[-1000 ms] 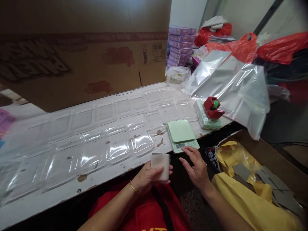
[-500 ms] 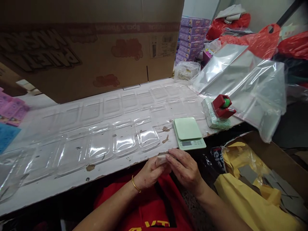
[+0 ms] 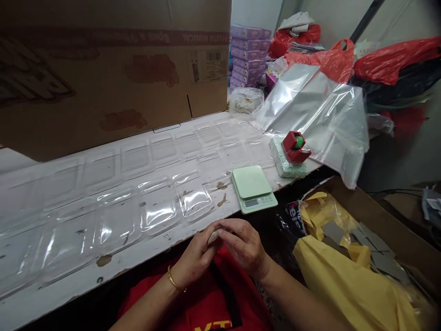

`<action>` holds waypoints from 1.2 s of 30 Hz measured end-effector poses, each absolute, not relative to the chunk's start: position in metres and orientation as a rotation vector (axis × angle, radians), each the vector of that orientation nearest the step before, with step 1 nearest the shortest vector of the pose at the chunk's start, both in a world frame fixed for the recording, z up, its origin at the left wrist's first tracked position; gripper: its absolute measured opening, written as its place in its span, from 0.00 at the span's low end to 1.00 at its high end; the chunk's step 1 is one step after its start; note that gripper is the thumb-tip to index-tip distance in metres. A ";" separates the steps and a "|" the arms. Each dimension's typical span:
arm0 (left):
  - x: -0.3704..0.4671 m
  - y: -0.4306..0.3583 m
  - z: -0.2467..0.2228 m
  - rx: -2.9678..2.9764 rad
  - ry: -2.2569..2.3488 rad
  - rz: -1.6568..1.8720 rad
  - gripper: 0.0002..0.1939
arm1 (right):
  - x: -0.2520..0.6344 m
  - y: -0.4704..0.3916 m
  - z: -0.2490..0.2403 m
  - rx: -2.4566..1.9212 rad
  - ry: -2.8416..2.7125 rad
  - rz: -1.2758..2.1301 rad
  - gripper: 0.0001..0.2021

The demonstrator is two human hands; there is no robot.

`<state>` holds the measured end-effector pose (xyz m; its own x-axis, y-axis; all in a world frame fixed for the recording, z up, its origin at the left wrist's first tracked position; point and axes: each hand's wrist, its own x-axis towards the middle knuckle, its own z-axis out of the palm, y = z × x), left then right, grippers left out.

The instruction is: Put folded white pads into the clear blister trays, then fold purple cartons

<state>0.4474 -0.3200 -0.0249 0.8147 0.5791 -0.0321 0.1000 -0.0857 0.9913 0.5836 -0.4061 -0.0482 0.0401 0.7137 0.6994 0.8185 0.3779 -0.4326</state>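
My left hand [image 3: 193, 261], with a gold bangle at its wrist, is closed around a small greyish stack [image 3: 213, 236] of what look like flat pieces. Only one end of the stack shows between my fingers, so its exact kind is unclear. My right hand [image 3: 244, 250] meets the left over the lap, its fingers bent and pressed on the same stack. Both hands are just in front of the table edge, below a pale green digital scale [image 3: 252, 182]. Clear plastic trays [image 3: 193, 195] lie in rows to the left of the scale.
A large carton [image 3: 138, 92] stands at the back. Right of the scale, a red tape dispenser [image 3: 293, 149] sits on a greenish block. Beyond it lie clear plastic bags [image 3: 317, 110]. An open box at lower right holds yellow wrapping [image 3: 330, 276] and grey flat pieces [image 3: 377, 250].
The view has swung right, so the table things appear further left. My hands are still together on the greyish stack, which is now more covered by my fingers.
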 end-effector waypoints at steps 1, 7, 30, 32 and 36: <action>0.448 -0.320 -0.024 1.625 0.553 0.447 0.22 | 0.584 -0.406 -0.049 -1.364 -1.671 -0.102 0.21; 0.448 -0.319 -0.024 1.651 0.541 0.493 0.23 | 0.586 -0.405 -0.049 -1.355 -1.617 -0.010 0.23; 0.442 -0.326 -0.054 1.286 0.496 0.243 0.07 | 0.583 -0.420 -0.050 -1.519 -1.902 0.322 0.07; 0.442 -0.332 -0.057 1.116 0.501 0.170 0.12 | 0.592 -0.423 -0.048 -1.490 -1.820 0.458 0.08; 0.436 -0.341 -0.066 0.815 0.600 0.071 0.25 | 0.648 -0.410 -0.032 -1.536 -1.523 0.753 0.08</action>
<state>0.4361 -0.3405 -0.0661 0.8323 0.2841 -0.4759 0.1648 0.6930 0.7019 0.6478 -0.4104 -0.0324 0.0875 0.9871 0.1342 0.4925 0.0743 -0.8671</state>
